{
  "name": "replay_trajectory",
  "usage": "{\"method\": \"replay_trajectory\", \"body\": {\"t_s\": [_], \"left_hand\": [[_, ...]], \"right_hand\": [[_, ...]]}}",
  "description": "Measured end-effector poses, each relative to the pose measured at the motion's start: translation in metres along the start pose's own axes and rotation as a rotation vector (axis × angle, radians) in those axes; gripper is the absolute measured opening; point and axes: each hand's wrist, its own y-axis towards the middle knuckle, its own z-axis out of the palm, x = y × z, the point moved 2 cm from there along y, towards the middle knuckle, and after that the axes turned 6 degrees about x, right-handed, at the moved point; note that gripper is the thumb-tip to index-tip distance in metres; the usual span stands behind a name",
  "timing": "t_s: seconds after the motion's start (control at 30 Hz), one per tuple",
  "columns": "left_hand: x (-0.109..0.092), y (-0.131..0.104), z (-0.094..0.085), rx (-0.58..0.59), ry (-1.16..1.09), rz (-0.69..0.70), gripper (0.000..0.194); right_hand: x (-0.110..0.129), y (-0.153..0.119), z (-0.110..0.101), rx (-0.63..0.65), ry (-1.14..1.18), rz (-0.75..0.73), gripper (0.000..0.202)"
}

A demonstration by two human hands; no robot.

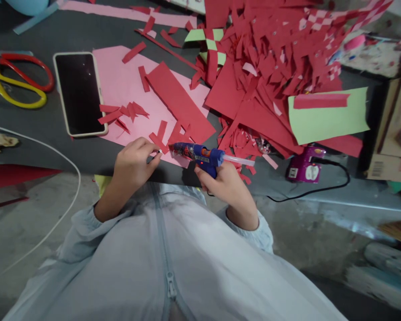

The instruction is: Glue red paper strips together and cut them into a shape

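Observation:
My right hand is wrapped round the handle of a blue hot glue gun. A clear glue stick juts from its back, and its nozzle points left toward my other hand. My left hand is closed in a pinch on a tiny whitish piece, too small to name. Under and beyond the nozzle lies a pink paper sheet. A wide red paper strip and several short red strips rest on it.
A phone and red-and-yellow-handled scissors lie to the left. Red paper pieces are heaped at the back right, near a green sheet. A purple power adapter with a black cord sits by the table's front edge.

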Motion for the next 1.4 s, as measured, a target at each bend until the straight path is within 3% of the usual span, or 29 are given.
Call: {"method": "replay_trajectory", "body": {"t_s": [0.53, 0.8, 1.4], "left_hand": [[0.001, -0.001, 0.001, -0.012, 0.028, 0.003, 0.011], [-0.005, 0.003, 0.003, -0.061, -0.006, 0.047, 0.011], [-0.012, 0.021, 0.017, -0.059, 0.008, 0.025, 0.016]], "right_hand": [[-0.001, 0.000, 0.000, -0.001, -0.006, -0.034, 0.027], [-0.015, -0.008, -0.008, 0.028, 0.227, -0.049, 0.019], [-0.030, -0.007, -0.015, -0.026, 0.346, -0.095, 0.025]]}}
